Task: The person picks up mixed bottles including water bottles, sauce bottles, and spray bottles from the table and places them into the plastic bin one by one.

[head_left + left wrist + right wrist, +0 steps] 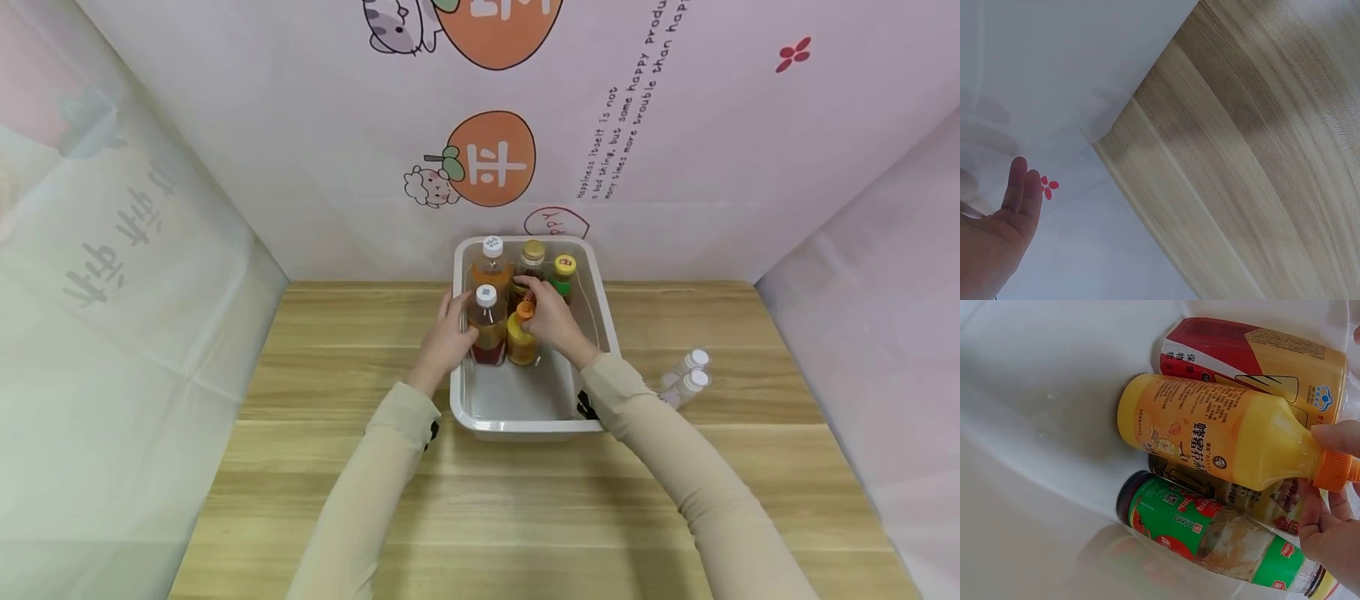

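My right hand [552, 315] pinches a yellow squeeze bottle [1204, 428] at its neck, just under the orange cap [1334, 472]. That bottle stands in a white tub [460, 392]. On the tub's left side, my left hand [444, 340] is at a clear bottle [489, 329] with a white cap and a red-and-yellow label, thumb and fingertips right at its side. The left wrist view shows two fingers [1024, 190] nearly straight and no bottle. Behind stand another white-capped bottle [491, 271], a gold-capped jar [532, 254] and a green-labelled bottle [1210, 531] with a yellow cap.
Two small clear bottles [688, 382] with white caps are on the wooden table [330, 433], right of the tub. A black clip-like object [585, 406] shows at the tub's front right corner. Printed white sheets [337, 150] enclose the table's back and sides.
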A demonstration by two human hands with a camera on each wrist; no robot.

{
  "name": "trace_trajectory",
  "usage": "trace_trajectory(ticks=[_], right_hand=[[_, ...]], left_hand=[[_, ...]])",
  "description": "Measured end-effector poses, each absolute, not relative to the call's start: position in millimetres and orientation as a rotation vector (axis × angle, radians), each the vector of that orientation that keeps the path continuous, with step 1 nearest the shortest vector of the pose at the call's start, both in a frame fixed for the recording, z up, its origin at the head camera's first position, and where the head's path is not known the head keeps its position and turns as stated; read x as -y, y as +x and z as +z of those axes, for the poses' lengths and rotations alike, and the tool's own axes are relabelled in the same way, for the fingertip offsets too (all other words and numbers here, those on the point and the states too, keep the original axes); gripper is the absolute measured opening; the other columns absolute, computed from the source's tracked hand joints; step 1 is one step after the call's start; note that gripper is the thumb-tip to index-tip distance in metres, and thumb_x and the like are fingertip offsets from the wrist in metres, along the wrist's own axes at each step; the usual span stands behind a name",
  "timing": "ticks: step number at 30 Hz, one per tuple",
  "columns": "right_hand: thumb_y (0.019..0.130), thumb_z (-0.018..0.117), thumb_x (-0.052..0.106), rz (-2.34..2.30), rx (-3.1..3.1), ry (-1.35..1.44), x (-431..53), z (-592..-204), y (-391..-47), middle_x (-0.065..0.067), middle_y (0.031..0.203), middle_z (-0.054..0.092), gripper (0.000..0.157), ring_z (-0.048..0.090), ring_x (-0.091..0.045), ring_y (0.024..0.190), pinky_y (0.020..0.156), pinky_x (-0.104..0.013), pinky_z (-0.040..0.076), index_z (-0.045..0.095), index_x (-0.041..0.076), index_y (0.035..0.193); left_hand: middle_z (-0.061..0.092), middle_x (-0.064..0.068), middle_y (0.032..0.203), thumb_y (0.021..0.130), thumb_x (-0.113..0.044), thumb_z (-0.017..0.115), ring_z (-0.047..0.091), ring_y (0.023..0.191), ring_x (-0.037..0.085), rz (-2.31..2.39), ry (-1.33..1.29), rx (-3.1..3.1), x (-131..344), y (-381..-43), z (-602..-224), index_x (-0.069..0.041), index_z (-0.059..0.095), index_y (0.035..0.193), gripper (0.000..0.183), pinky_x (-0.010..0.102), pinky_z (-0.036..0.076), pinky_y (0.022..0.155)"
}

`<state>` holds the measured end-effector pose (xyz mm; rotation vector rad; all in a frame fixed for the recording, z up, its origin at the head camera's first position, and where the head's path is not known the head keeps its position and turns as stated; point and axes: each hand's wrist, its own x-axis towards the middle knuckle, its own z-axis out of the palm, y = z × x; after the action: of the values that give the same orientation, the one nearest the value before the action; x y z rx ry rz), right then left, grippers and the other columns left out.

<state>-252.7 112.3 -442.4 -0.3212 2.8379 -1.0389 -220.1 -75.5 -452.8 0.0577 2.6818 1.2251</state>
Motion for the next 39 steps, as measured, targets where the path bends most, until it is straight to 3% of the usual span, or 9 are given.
trace_trajectory(ticks=[9,17,27,39], right_hand=[[0.073,0.066,-0.01,-1.045,-2.839,-0.314,-111.9,-441.0,-255.2,-0.017,0.11,0.052,0.071,0.05,-0.029,0.1,0.088,-0.043,0.05,0.042,0.007,0.138],[0.078,0.068,-0.003,-1.071,-2.836,-0.299,-114.8,-438.5,-255.3,-0.019,0.11,0.055,0.06,0.054,-0.031,0.102,0.093,-0.045,0.049,0.047,0.005,0.133],[0.083,0.064,-0.002,-1.164,-2.681,-0.289,-131.0,-439.6,-258.0,-0.022,0.126,0.056,0.049,0.054,-0.034,0.114,0.098,-0.045,0.049,0.051,0.002,0.129],[0.085,0.063,0.001,-1.179,-2.539,-0.343,-154.6,-405.2,-256.7,-0.025,0.127,0.054,0.051,0.052,-0.04,0.118,0.1,-0.049,0.047,0.046,-0.002,0.133]], left_hand=[[0.003,-0.003,0.162,0.088,-0.017,0.053,0.043,0.131,0.037,1.225,0.068,-2.675,75.7,-220.8,-448.1,-0.023,0.023,0.15,0.069,0.049,0.053,0.089],[0.004,0.0,0.162,0.088,-0.016,0.053,0.038,0.136,0.038,1.217,0.068,-2.674,76.0,-220.9,-445.3,-0.022,0.024,0.15,0.068,0.054,0.046,0.1],[0.005,0.0,0.162,0.089,-0.017,0.053,0.045,0.13,0.038,1.216,0.055,-2.672,74.0,-219.6,-450.7,-0.022,0.023,0.15,0.068,0.048,0.054,0.087],[0.004,0.0,0.162,0.088,-0.018,0.052,0.044,0.13,0.039,1.232,0.032,-2.647,75.2,-219.6,-451.4,-0.025,0.024,0.15,0.069,0.049,0.053,0.089]])
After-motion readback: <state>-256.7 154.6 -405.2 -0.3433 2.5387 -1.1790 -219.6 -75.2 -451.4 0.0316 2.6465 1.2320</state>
